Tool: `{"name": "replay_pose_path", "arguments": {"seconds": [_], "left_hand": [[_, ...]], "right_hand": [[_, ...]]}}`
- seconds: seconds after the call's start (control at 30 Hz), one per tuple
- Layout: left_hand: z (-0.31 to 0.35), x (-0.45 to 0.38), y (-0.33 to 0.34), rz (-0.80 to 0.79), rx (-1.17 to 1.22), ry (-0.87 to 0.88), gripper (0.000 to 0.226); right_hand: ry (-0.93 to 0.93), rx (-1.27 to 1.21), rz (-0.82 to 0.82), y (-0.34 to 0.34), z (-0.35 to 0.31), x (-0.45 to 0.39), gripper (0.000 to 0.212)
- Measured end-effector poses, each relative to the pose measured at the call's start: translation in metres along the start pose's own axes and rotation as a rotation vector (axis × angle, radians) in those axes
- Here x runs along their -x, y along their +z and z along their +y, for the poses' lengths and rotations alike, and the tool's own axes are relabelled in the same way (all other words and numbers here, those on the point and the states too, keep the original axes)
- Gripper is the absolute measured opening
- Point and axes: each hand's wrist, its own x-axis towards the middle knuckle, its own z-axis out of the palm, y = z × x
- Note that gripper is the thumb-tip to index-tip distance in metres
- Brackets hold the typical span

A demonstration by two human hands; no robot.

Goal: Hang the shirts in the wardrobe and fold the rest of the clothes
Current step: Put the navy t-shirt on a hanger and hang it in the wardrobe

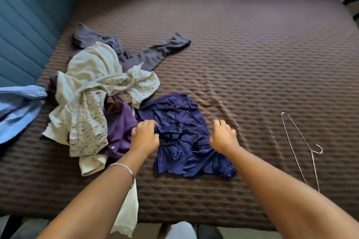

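Both hands — left hand [144, 135], right hand [223, 135] — curled onto crumpled navy garment [186, 136]; whether pinching, cannot tell — spread it flat on bed [252, 54] first.

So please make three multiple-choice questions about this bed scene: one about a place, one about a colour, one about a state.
1. Where does the wire hanger lie?
A. on the pile
B. on the bed, right of the hands
C. on the floor

2. What colour is the garment between the hands?
A. dark blue
B. red
C. green

3. How does that garment lie?
A. neatly folded
B. on the hanger
C. crumpled, unfolded

Answers:
1 B: it rests on the brown bedcover, apart from the clothes.
2 A: the cloth by the left hand and right hand is dark blue.
3 C: creases run all over it.
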Motion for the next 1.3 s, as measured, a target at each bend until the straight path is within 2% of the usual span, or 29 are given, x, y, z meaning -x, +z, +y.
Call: {"name": "replay_pose_path", "arguments": {"seconds": [0.2, 0.27, 0.4, 0.5, 0.57, 0.6, 0.67, 0.8, 0.9, 0.97, 1.03, 1.1, 1.17, 1.23, 1.3], "left_hand": [[0.005, -0.028, 0.071, -0.346, 0.097, 0.085, 0.023], [0.010, -0.034, 0.092, -0.430, 0.134, 0.129, 0.021], [0.030, -0.042, 0.119, -0.536, 0.173, 0.197, 0.023], [0.054, -0.046, 0.136, -0.598, 0.195, 0.266, 0.037], [0.069, -0.047, 0.137, -0.590, 0.200, 0.318, 0.058], [0.077, -0.045, 0.135, -0.601, 0.188, 0.347, 0.069], [0.093, -0.044, 0.124, -0.619, 0.150, 0.402, 0.075], [0.126, -0.052, 0.061, -0.633, 0.224, 0.521, 0.025], [0.147, -0.069, -0.013, -0.649, 0.395, 0.575, 0.026], [0.157, -0.076, -0.068, -0.613, 0.507, 0.583, 0.034], [0.165, -0.079, -0.127, -0.500, 0.561, 0.585, 0.032], [0.172, -0.073, -0.182, -0.371, 0.602, 0.596, 0.037], [0.175, -0.065, -0.230, -0.236, 0.633, 0.588, 0.038], [0.175, -0.063, -0.264, -0.094, 0.653, 0.607, 0.035], [0.178, -0.054, -0.299, 0.017, 0.648, 0.606, 0.031]], "right_hand": [[0.160, -0.125, -0.239, 0.048, 0.028, -0.035, 0.047], [0.212, -0.149, -0.265, 0.064, 0.039, -0.040, 0.043], [0.209, -0.100, -0.274, 0.091, 0.056, -0.045, 0.057], [0.194, -0.069, -0.297, 0.099, 0.059, -0.047, 0.037], [0.163, -0.143, -0.257, 0.093, 0.053, -0.045, 0.022], [0.158, -0.231, -0.244, 0.084, 0.050, -0.037, 0.017], [0.135, -0.434, -0.196, 0.062, 0.044, -0.026, 0.029], [0.078, -0.637, -0.058, -0.011, 0.033, 0.004, 0.041], [0.021, -0.687, -0.065, -0.075, 0.035, 0.022, 0.042], [-0.001, -0.587, -0.135, -0.119, 0.037, 0.031, 0.040], [-0.050, -0.459, -0.100, -0.171, 0.034, 0.042, 0.025], [-0.068, -0.382, 0.066, -0.224, 0.029, 0.059, 0.013], [-0.079, -0.388, 0.254, -0.272, 0.022, 0.080, 0.014], [-0.097, -0.487, 0.371, -0.309, 0.017, 0.095, 0.006], [-0.150, -0.604, 0.468, -0.344, 0.009, 0.114, 0.016]]}}
